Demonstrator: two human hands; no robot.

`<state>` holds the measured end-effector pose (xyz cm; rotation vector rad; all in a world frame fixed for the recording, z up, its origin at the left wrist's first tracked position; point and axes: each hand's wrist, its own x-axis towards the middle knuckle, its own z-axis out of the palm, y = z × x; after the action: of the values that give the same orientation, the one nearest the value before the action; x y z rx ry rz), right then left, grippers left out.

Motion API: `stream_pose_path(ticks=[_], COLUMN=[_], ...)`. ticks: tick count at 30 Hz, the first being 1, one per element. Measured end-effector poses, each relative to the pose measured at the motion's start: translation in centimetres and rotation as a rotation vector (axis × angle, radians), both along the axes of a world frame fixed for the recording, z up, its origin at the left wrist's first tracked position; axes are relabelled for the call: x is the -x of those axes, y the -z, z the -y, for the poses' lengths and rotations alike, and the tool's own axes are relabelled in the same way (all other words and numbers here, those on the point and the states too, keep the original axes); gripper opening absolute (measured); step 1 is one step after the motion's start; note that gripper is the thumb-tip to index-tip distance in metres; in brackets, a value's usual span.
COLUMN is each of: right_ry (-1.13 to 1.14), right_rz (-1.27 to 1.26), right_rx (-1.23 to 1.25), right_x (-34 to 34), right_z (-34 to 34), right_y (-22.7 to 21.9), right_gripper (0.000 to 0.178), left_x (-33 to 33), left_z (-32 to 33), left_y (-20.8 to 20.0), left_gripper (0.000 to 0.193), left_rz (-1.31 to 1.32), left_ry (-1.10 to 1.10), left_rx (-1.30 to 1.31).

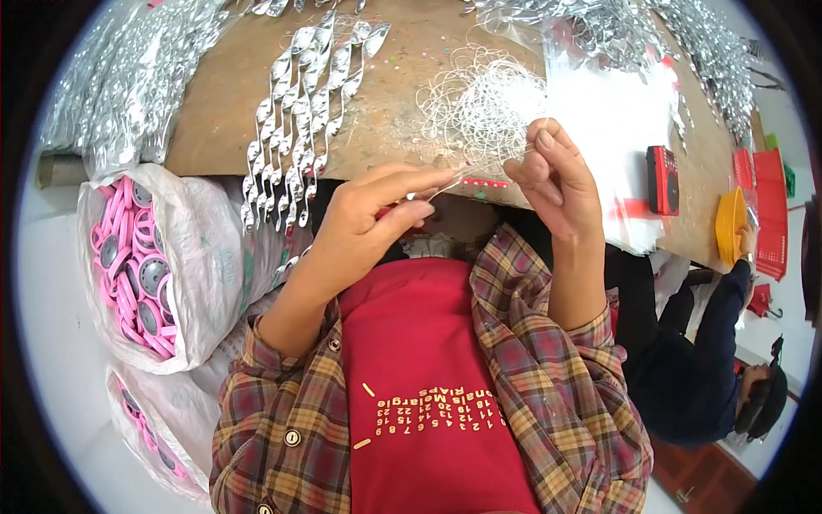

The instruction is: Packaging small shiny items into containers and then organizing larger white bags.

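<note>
My left hand (368,224) pinches a small red piece (387,208) between thumb and fingers at the near edge of the brown table (223,94). My right hand (555,178) is raised beside it, fingers closed on a thin silvery thread (479,167) that runs between the two hands. Just beyond the hands lies a tangled heap of the same fine thread (479,103). Several shiny silver spiral strips (300,120) hang over the table edge to the left of my left hand.
A white sack of pink round pieces (141,265) stands at my left, with a second sack (145,420) below it. Silver foil heaps (111,77) cover the table's left and far right. A small red device (663,178) lies on the right. Another person (728,360) sits at right.
</note>
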<state>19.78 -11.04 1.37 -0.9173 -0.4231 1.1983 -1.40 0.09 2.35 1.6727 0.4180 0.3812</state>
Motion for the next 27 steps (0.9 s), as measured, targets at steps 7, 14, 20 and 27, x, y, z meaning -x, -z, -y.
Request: stream_pose_path(ticks=[7, 14, 20, 27], right_ry=[-0.01, -0.004, -0.006, -0.182], right_rz=[0.007, 0.002, -0.026, 0.063], right_rx=[0.046, 0.065, 0.017, 0.072], right_x=[0.2, 0.0, 0.1, 2.9], right_z=[-0.4, -0.5, -0.6, -0.6], right_y=[0.6, 1.0, 1.2, -0.2], right_gripper=[0.01, 0.011, 0.012, 0.012], left_x=[1.2, 2.2, 2.9, 0.9], left_z=[0.1, 0.0, -0.2, -0.8], left_y=[2.1, 3.2, 3.9, 4.1], left_gripper=[0.036, 0.036, 0.035, 0.036], left_rz=[-0.044, -0.09, -0.142, -0.115], left_ry=[0.065, 0.096, 0.127, 0.446], left_rx=[0.212, 0.347, 0.351, 0.381])
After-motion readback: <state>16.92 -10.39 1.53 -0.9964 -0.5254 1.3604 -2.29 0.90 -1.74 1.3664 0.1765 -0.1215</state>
